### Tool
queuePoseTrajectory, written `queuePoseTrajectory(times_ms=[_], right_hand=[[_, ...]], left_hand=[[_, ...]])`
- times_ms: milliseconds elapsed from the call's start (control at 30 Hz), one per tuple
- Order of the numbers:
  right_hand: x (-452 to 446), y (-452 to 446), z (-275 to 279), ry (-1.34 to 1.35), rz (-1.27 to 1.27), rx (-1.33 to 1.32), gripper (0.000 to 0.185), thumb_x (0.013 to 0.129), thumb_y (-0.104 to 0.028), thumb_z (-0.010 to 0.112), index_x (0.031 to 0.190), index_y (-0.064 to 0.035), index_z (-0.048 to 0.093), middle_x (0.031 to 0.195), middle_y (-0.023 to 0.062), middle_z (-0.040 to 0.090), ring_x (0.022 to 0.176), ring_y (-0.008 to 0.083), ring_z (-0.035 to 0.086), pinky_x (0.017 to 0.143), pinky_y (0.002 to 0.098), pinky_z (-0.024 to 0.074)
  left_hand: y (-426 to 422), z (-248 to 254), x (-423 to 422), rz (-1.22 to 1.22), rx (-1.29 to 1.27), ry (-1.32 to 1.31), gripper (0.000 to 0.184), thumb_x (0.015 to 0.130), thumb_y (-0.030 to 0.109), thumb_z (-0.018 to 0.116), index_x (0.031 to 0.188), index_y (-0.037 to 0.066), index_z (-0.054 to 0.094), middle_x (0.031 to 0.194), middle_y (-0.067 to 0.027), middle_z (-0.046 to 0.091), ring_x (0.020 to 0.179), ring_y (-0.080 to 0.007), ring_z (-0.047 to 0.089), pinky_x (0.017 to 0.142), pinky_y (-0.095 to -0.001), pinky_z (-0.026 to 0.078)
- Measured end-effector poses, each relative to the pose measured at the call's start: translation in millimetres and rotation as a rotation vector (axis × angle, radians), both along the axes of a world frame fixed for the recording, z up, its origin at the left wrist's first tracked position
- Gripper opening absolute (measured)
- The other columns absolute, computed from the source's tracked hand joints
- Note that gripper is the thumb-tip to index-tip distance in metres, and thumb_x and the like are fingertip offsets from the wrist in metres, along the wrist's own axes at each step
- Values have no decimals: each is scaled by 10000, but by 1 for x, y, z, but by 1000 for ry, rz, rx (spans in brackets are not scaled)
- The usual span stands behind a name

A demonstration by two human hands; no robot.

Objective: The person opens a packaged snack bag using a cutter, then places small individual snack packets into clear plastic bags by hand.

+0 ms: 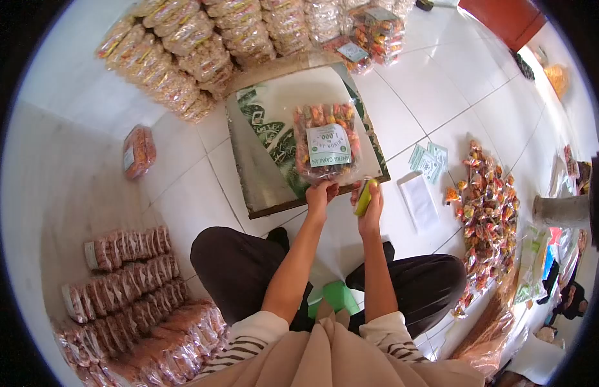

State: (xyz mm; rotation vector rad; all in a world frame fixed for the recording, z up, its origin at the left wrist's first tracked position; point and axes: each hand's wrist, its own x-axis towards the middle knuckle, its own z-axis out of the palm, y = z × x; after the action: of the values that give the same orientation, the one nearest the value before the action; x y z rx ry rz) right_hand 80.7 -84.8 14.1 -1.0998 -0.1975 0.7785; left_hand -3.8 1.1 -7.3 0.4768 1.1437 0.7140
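A clear plastic bag of small wrapped snacks [304, 148], with a white and green printed label [328, 146], lies on a low board-topped table [264, 187]. My left hand [320, 195] is closed on the near edge of that bag, fingers pinched at the plastic. Just right of it, my right hand [370, 211] grips a small yellow-green stapler [365, 197] close to the bag's near corner. The stapler's jaws are too small to make out.
Stacked snack bags [183, 45] stand behind the table. Packed bags [119, 284] line the left. At right lie loose wrapped snacks [486, 213], printed labels [429, 161] and white plastic sleeves [419, 201]. A filled pack [139, 152] sits by the left wall.
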Motion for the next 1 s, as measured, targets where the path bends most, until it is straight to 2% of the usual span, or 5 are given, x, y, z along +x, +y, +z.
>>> queuePoseTrajectory(times_ms=[167,467,600,933,1000], right_hand=[[-15,-4,9,591,378,227,421,845,-418,407,1060,-62,471,900,55,538,746,165,499,660,304,420],[-13,-6,-28,365,394,-282,370,808,-375,539,1011,-68,502,845,37,532,730,163,529,602,281,448],[-19,4,-20,389,399,-233,354,806,-380,543,988,-78,510,825,33,531,725,149,526,606,276,446],[-19,11,-8,428,397,-232,329,795,-367,569,968,-91,525,792,15,533,693,129,513,604,259,435],[-19,15,-3,427,364,-231,323,793,-359,577,962,-88,526,781,14,532,686,131,513,598,257,434]], left_hand=[[1,-11,-11,-141,-12,-11,154,765,154,550,807,17,606,684,-41,614,518,-121,557,532,-225,469],[-2,-2,-9,-121,32,120,143,734,117,525,786,12,606,711,-64,606,620,-126,559,567,-242,444],[-1,2,-8,-269,161,212,330,760,186,515,1041,21,565,956,-44,578,888,-152,496,799,-292,358],[0,-6,-9,-324,171,339,318,780,212,491,1053,55,538,971,-63,568,872,-157,495,782,-299,366],[-1,-13,-8,-320,271,358,370,722,245,486,1044,80,561,958,-164,586,878,-312,557,811,-389,399]])
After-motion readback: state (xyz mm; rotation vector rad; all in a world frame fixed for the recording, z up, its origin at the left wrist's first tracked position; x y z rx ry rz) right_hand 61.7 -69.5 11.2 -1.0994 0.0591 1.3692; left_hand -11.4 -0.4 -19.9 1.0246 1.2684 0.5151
